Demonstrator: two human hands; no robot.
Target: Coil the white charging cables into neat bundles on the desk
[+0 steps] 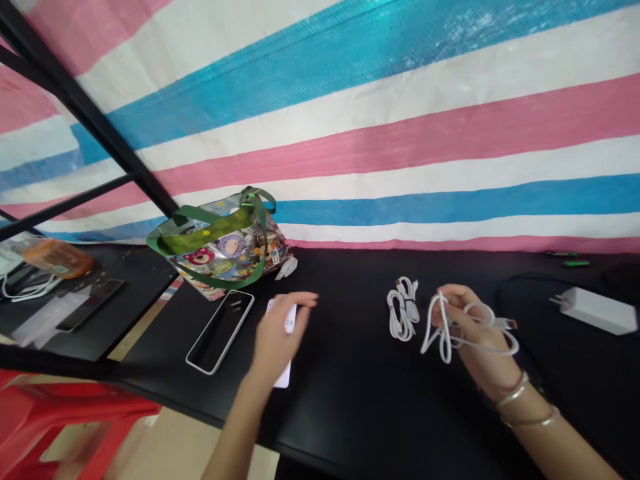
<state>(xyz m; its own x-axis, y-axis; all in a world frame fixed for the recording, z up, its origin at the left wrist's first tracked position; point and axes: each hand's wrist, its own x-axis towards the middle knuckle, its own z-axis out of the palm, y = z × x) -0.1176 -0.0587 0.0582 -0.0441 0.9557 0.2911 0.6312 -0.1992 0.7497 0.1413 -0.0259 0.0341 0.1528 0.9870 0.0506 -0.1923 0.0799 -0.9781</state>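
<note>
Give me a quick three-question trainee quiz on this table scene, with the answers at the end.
1. True or false: the right hand holds a looped white cable.
2. Which is nearer the left hand: the white-edged smartphone or the white rectangular power adapter?
3. What colour are the handles of the clear printed plastic tote bag?

Key: 1. True. 2. The white-edged smartphone. 3. Green.

A white cable lies looped loosely in the right hand.
</note>
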